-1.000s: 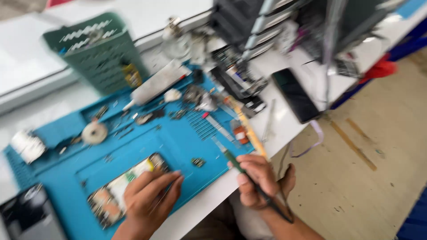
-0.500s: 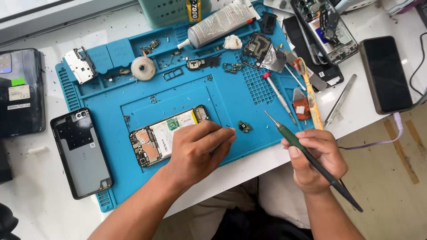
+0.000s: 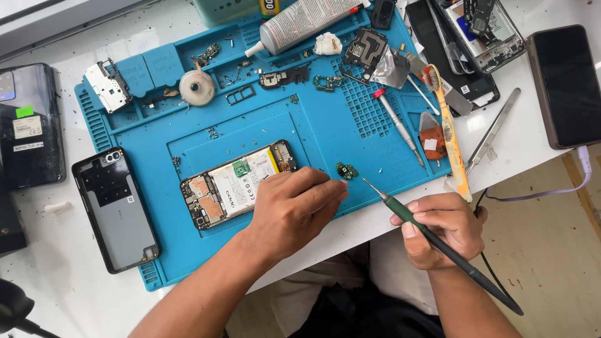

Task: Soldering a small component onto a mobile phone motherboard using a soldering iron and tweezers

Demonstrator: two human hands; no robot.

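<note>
An opened phone (image 3: 236, 183) with its battery and boards exposed lies on a blue work mat (image 3: 325, 131). My left hand (image 3: 292, 209) rests palm down on the mat beside the phone's right end, fingertips close to a small green circuit part (image 3: 345, 169). My right hand (image 3: 441, 226) grips a thin dark green tool (image 3: 432, 238) like a pen, its metal tip pointing at that small part from the right.
A phone back cover (image 3: 115, 206) lies at the mat's left edge. A glue tube (image 3: 307, 22), a tape roll (image 3: 196, 87), a screwdriver (image 3: 397, 125), a toothbrush (image 3: 447, 131), tweezers (image 3: 491, 131) and small parts crowd the mat's top and right. Another phone (image 3: 566, 84) lies far right.
The view swung from a blurred tilt to a steady look down. My right hand lowered the tool so its tip points at the small green part. My left hand stays by the phone.
</note>
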